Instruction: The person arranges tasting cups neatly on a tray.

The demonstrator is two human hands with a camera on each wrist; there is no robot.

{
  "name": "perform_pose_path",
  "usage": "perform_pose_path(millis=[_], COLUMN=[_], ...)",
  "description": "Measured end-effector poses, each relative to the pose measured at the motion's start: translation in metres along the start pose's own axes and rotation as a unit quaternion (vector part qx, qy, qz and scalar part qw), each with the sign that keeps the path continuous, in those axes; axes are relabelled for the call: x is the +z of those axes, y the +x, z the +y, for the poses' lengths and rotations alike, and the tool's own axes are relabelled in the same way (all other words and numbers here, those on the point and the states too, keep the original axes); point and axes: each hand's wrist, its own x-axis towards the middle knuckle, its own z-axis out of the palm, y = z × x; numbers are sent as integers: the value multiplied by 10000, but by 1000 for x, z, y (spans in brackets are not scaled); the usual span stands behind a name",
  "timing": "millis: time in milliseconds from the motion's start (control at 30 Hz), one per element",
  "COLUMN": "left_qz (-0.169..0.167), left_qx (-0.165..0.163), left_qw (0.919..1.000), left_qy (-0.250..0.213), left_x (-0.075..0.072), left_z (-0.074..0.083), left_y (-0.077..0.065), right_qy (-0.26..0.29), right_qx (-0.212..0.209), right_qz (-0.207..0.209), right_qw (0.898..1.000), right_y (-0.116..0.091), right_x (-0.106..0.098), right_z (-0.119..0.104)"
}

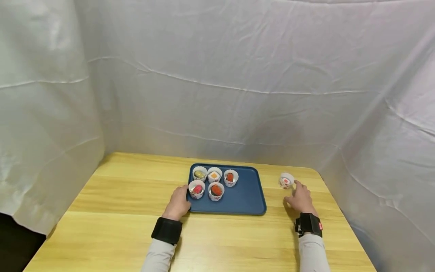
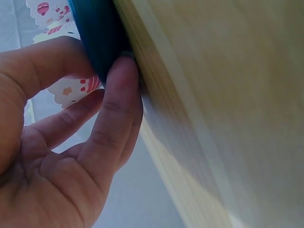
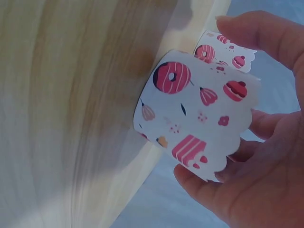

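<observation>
A blue tray [image 1: 244, 196] bears several white paper baking cups, each holding a small colourful food-like piece. At the tray's left edge, my left hand [image 1: 178, 202] pinches the rim; in the left wrist view the fingers [image 2: 116, 109] lie against the tray's edge [image 2: 95, 33]. To the right of the tray stands another paper cup [image 1: 284, 183] with a white and red piece inside. My right hand [image 1: 301, 198] is beside this cup, thumb and fingers spread around its scalloped rim. The right wrist view shows the printed cup [image 3: 190, 109] close up, with a second cup [image 3: 232, 52] behind it.
Five-odd pieces aside, the wooden table [image 1: 119, 226] extends left and in front of the tray. Pale curtains [image 1: 217, 94] hang behind it and at both sides.
</observation>
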Motion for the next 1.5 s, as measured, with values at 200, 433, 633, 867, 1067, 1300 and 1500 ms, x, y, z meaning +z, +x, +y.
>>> perform_pose_path(millis=[200, 433, 633, 867, 1067, 1300, 1500], left_qz=[-20, -44, -70, -78, -31, -32, -9], left_qx=[-33, -81, -94, -90, -28, 4, 53], left_qw=[10000, 10000, 9999, 9999, 10000, 10000, 10000], left_qy=[-4, -33, -26, -26, -33, -50, -15], left_x=[0, -3, -4, -3, -2, -1, -2], left_z=[-1, 1, 2, 2, 2, 4, 3], left_y=[-1, -1, -2, -2, -2, -3, -2], right_qy=[-30, -273, -286, -40, 126, 223, 335], right_qx=[-35, -27, -139, -409, -372, -294, -398], right_qz=[28, 109, 120, 111, 24, -43, -48], right_qw=[10000, 9996, 9994, 9991, 9992, 9993, 9986], right_y=[-5, -9, -11, -12, -16, -22, -23], right_x=[-5, -10, -11, -9, -9, -7, -5], right_z=[2, 6, 7, 8, 8, 7, 2])
